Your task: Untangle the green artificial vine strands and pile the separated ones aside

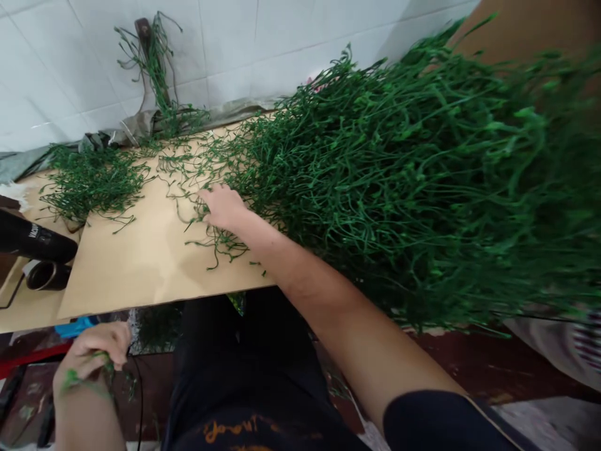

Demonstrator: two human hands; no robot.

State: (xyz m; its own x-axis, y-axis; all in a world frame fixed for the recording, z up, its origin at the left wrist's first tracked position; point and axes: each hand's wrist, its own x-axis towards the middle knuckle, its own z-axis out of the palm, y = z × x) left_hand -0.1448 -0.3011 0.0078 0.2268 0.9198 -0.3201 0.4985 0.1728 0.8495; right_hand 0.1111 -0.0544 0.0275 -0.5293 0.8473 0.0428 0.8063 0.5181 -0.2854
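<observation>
Thin green artificial-looking stems with small tips lie in a large heap point(399, 169) across the right of the cardboard work surface point(136, 257). My right hand point(223, 205) reaches over the board at the heap's left edge, fingers spread on loose stems point(220, 244). Down at the lower left, below the board's front edge, my left hand point(96, 351) is closed around a few green stems point(107, 369), whose ends hang from the fingers. A smaller pile of stems point(94, 181) rests at the board's far left.
A black vacuum bottle point(35, 238) and a dark cup point(47, 275) are at the left edge. More stems hang on an upright post point(144, 34) against the white tiled wall point(235, 44). A brown cardboard sheet point(539, 31) stands behind the heap.
</observation>
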